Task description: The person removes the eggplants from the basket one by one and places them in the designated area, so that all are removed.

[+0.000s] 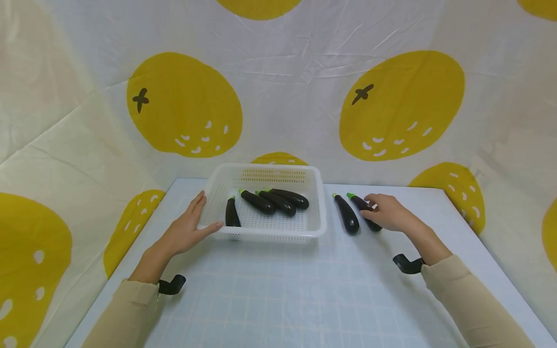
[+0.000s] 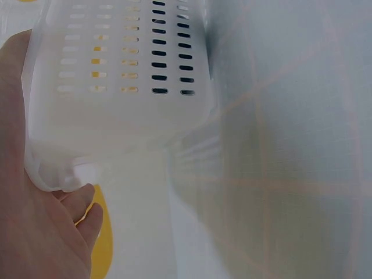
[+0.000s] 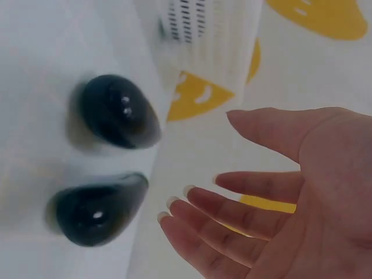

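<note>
A white slotted basket [image 1: 315, 207] stands at the middle of the table and holds several dark eggplants [image 1: 257, 201] with green stems. My left hand [image 1: 193, 223] lies with straight fingers against its left wall, thumb on the front rim; in the left wrist view the hand [image 2: 35, 221] presses the basket [image 2: 116, 70] corner. Two more eggplants lie on the table right of the basket, one [image 1: 346, 214] free, the other [image 1: 373, 224] partly under my right hand [image 1: 370, 205]. In the right wrist view that hand [image 3: 261, 197] is spread, its fingers just clear of the nearer eggplant [image 3: 96, 209].
The table [image 1: 278, 290] carries a pale blue gridded cover, with bare surface across its front half. A white cloth with yellow fruit prints [image 1: 184, 106] hangs behind and at both sides. Black wrist mounts [image 1: 171, 285] sit near each sleeve.
</note>
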{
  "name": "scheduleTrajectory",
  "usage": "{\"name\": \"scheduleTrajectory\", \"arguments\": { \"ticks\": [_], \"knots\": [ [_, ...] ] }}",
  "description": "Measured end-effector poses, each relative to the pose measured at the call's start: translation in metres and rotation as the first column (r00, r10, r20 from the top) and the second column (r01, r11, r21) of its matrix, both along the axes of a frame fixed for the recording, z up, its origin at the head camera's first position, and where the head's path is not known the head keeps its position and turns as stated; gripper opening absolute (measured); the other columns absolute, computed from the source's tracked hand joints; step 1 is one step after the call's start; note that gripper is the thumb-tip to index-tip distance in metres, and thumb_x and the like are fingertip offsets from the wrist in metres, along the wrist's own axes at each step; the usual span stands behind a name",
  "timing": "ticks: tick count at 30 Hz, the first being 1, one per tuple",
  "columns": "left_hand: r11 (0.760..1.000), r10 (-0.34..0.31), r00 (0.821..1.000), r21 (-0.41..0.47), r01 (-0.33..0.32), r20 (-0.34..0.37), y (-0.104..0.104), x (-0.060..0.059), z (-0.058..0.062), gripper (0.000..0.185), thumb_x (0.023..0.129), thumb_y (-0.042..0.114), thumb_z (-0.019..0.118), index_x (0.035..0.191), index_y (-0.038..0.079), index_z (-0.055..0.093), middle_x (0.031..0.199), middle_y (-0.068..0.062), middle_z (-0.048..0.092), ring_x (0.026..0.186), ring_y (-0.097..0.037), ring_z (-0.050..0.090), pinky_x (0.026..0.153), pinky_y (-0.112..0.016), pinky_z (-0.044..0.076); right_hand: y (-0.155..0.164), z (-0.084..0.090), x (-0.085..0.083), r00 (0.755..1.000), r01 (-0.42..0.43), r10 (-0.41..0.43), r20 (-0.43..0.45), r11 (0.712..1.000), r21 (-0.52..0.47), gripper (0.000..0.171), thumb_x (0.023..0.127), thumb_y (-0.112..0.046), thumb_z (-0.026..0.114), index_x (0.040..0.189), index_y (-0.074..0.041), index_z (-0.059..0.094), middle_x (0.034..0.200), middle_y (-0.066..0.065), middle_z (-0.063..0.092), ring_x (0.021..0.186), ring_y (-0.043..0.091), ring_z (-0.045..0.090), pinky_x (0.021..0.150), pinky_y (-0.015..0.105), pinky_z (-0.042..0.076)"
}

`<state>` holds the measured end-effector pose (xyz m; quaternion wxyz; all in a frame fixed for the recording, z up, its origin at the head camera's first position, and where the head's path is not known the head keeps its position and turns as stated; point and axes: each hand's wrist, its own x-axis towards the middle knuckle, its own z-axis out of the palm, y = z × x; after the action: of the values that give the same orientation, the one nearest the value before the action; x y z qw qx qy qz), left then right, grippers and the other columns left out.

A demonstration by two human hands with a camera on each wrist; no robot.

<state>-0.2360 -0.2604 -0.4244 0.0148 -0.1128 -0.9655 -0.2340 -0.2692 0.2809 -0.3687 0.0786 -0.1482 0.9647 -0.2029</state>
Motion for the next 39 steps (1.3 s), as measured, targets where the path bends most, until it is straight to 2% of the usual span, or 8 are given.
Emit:
{"name": "scheduleTrajectory", "arguments": {
  "ticks": [7,11,16,26,32,39],
  "knots": [
    [1.000,-0.005,1.000,-0.008,0.005,0.007,0.000,0.000,0.001,0.111,0.093,0.072,0.054,0.165,0.006,0.001,0.172,-0.013,-0.001,0.151,-0.047,0.024,0.113,-0.069,0.030,-0.029,0.010,0.007,0.996,-0.061,0.058,-0.069,0.997,-0.044,0.049,0.098,-0.023,0.069,0.134,0.010,0.057,0.116,0.022,0.066,0.103,0.035,0.062,0.093,0.054,0.053],
    [1.000,-0.005,1.000,-0.004,0.005,0.000,0.000,0.001,0.000,0.110,0.094,0.072,0.054,0.165,0.006,0.002,0.172,-0.014,0.000,0.150,-0.048,0.024,0.113,-0.070,0.030,-0.043,0.011,0.011,0.988,-0.117,0.107,-0.115,0.990,-0.079,0.049,0.098,-0.022,0.069,0.136,0.007,0.057,0.125,0.023,0.065,0.109,0.039,0.062,0.094,0.056,0.052],
    [1.000,0.001,1.000,0.004,-0.001,-0.002,0.001,0.000,-0.002,0.111,0.093,0.073,0.054,0.165,0.006,0.003,0.172,-0.014,0.001,0.150,-0.048,0.026,0.112,-0.070,0.031,-0.063,0.010,0.016,0.973,-0.191,0.169,-0.156,0.972,-0.140,0.049,0.097,-0.021,0.071,0.137,0.004,0.058,0.126,0.020,0.064,0.110,0.036,0.061,0.096,0.055,0.052],
    [1.000,0.003,1.000,-0.013,-0.003,0.000,0.000,0.001,0.001,0.110,0.094,0.072,0.053,0.165,0.006,0.002,0.172,-0.016,0.001,0.150,-0.048,0.023,0.113,-0.070,0.028,-0.105,0.010,0.016,0.970,-0.227,0.207,-0.127,0.959,-0.171,0.048,0.098,-0.025,0.070,0.138,-0.003,0.059,0.135,0.016,0.062,0.121,0.036,0.059,0.101,0.054,0.051],
    [1.000,0.002,1.000,-0.007,-0.002,-0.005,-0.001,0.000,0.001,0.110,0.093,0.072,0.054,0.165,0.005,0.003,0.172,-0.015,0.000,0.151,-0.047,0.022,0.114,-0.069,0.027,-0.131,0.009,0.016,0.942,-0.314,0.291,-0.168,0.940,-0.135,0.046,0.098,-0.028,0.070,0.136,-0.003,0.061,0.130,0.011,0.064,0.118,0.029,0.061,0.101,0.049,0.051],
    [1.000,0.001,1.000,0.010,-0.001,0.015,0.000,0.001,-0.002,0.113,0.091,0.076,0.054,0.165,0.006,0.003,0.173,-0.010,-0.001,0.152,-0.045,0.022,0.114,-0.068,0.028,-0.167,0.007,0.016,0.903,-0.412,0.386,-0.187,0.902,-0.127,0.045,0.099,-0.027,0.068,0.136,-0.002,0.061,0.133,0.014,0.063,0.121,0.031,0.060,0.104,0.046,0.049]
  ]
}}
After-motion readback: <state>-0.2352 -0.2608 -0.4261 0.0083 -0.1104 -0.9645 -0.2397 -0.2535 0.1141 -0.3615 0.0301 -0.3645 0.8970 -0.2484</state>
